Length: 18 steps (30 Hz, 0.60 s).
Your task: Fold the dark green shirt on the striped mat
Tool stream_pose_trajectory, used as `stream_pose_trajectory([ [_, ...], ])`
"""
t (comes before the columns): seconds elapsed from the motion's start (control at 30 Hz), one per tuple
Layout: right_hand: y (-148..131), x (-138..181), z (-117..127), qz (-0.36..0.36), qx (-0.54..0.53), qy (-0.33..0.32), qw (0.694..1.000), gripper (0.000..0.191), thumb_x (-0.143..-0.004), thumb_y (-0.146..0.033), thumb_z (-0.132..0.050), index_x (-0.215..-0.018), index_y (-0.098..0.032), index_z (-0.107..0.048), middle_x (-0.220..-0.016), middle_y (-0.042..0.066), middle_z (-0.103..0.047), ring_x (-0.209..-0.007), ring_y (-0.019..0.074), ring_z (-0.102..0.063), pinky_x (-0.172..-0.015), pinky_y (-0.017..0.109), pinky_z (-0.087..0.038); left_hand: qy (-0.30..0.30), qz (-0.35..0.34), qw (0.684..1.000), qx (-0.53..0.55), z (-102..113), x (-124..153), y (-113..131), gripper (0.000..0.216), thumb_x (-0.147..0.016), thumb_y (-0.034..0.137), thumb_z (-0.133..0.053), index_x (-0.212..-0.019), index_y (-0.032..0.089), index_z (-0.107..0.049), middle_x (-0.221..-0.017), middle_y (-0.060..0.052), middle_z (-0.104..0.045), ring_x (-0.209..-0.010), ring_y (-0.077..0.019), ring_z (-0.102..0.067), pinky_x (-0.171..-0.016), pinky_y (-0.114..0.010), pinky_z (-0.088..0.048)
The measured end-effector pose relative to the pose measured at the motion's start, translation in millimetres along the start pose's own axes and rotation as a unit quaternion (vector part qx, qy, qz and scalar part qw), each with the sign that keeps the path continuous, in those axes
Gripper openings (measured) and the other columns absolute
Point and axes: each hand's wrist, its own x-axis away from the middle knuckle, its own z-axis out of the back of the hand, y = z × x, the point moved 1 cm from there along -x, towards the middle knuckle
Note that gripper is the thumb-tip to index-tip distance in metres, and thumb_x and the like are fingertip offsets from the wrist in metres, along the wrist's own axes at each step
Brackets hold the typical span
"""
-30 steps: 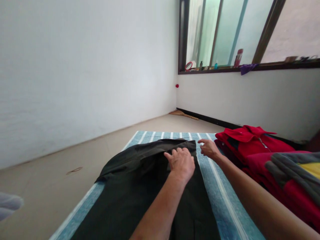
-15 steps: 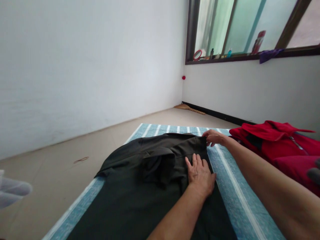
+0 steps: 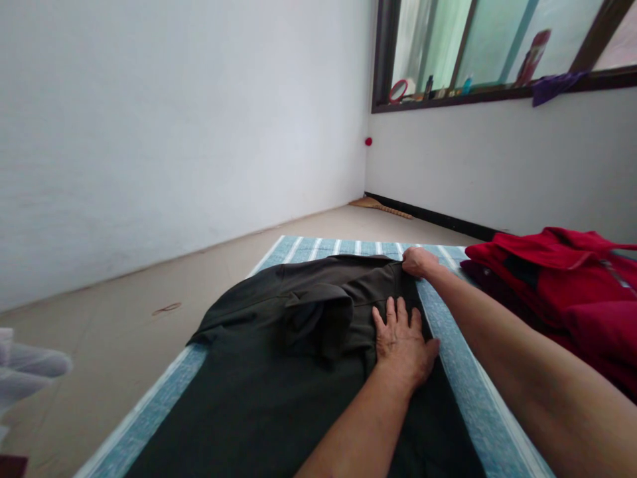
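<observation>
Since the earlier frames, the left hand (image 3: 404, 345) has been drawn back from the far edge of the dark garment (image 3: 279, 372) and laid flat nearer the lower centre of the frame, while the right hand (image 3: 417, 261) has been brought onto the garment's far right corner. The left hand is spread open, fingers apart, palm pressed on the cloth. The right hand is closed, pinched on the corner of the fabric just right of the frame's centre.

The dark garment is spread on a blue striped mat (image 3: 462, 392) on the floor, filling the lower middle of the frame; a bunched fold is seen near its centre. A pile of red clothes (image 3: 557, 279) lies at the right, beside the mat and apart from both hands. Small bottles and a red-rimmed mirror (image 3: 398, 91) are stood on the window sill (image 3: 478, 98) at the upper right.

A likely risk is judged to be the bunched fold: if the corner is pulled while the cloth is pinned under the flat palm, the crease could be pressed in rather than smoothed, or the garment could be dragged askew on the mat. No brand, label or readable writing can be made out anywhere.
</observation>
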Motion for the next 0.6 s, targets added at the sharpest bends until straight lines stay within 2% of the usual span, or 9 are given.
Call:
stream_pose_trajectory([
  [0.07,-4,3,-6,-0.013,0.007,0.039,0.999,0.027,-0.088,-0.036,-0.057,-0.103,-0.015,-0.062,-0.108,0.007,-0.063,-0.098,0.0196,-0.06,-0.086,0.041,-0.047,-0.011,0.003,1.0,0.002,2,0,1,0.066,-0.085,0.057,-0.037,-0.139,0.021,-0.038,-0.153,-0.013,-0.02,-0.141,-0.0309,-0.007,-0.109,-0.06,-0.006],
  [0.17,-4,8,-11,-0.029,0.004,0.091,0.995,0.027,-0.086,-0.029,-0.056,-0.107,-0.013,-0.062,-0.108,0.012,-0.064,-0.1,0.024,-0.061,-0.082,0.039,-0.048,-0.012,0.01,1.0,0.009,4,0,1,0.065,-0.084,0.057,-0.04,-0.138,0.022,-0.04,-0.153,-0.013,-0.017,-0.141,-0.0314,-0.006,-0.109,-0.059,-0.006],
  [0.3,1,23,-14,-0.028,-0.016,0.163,0.986,0.032,-0.089,-0.021,-0.04,-0.111,-0.013,-0.061,-0.105,0.017,-0.065,-0.098,0.0288,-0.061,-0.075,0.036,-0.046,0.006,0.021,1.0,0.016,3,-1,1,0.067,-0.082,0.06,-0.042,-0.137,0.023,-0.041,-0.154,-0.012,-0.014,-0.141,-0.0335,-0.003,-0.11,-0.058,-0.006],
  [0.37,3,34,-20,0.005,-0.028,0.191,0.981,0.036,-0.091,-0.021,-0.033,-0.114,-0.017,-0.059,-0.109,0.013,-0.064,-0.101,0.0256,-0.06,-0.079,0.033,-0.045,0.011,0.022,1.0,0.015,2,-1,1,0.067,-0.081,0.06,-0.043,-0.137,0.024,-0.041,-0.154,-0.011,-0.015,-0.141,-0.0342,-0.004,-0.11,-0.058,-0.006],
  [0.47,2,47,-36,0.095,-0.04,0.198,0.975,0.034,-0.089,-0.02,-0.039,-0.116,-0.023,-0.059,-0.117,0.004,-0.062,-0.106,0.0186,-0.056,-0.086,0.025,-0.041,0.013,0.023,1.0,0.014,1,-2,1,0.066,-0.081,0.058,-0.044,-0.137,0.024,-0.041,-0.153,-0.012,-0.018,-0.14,-0.0348,-0.006,-0.109,-0.059,-0.007],
  [0.6,1,49,-54,0.16,-0.043,0.196,0.967,0.035,-0.087,-0.017,-0.041,-0.116,-0.022,-0.06,-0.12,0.004,-0.06,-0.11,0.018,-0.053,-0.089,0.024,-0.039,0.009,0.022,1.0,0.007,3,-3,2,0.065,-0.081,0.056,-0.045,-0.136,0.023,-0.041,-0.152,-0.013,-0.021,-0.14,-0.0353,-0.01,-0.109,-0.059,-0.008],
])
